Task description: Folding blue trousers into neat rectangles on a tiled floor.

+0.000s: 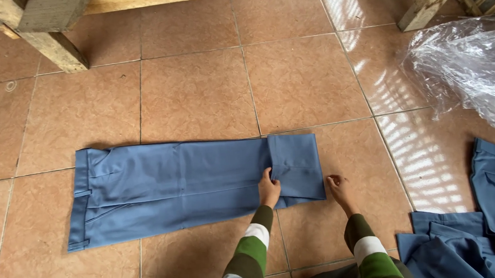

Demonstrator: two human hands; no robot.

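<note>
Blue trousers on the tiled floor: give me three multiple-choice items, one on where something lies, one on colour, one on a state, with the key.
1. Where is the pile of other blue garments?
A. by the right edge, below the clear plastic wrap
B. under the wooden frame at the top left
C. on top of the spread trousers

2. What colours are the sleeve stripes?
A. red and black
B. green and white
C. yellow and blue

3. How do the spread blue trousers lie?
A. rolled into a ball
B. hanging from a frame
C. flat, with the right end folded back

Key: 1 A, the pile sits at the lower right under the plastic. 2 B, both sleeves show those bands. 3 C, the left hand presses the fold's edge, the right hand touches the floor tiles beside it.
</note>
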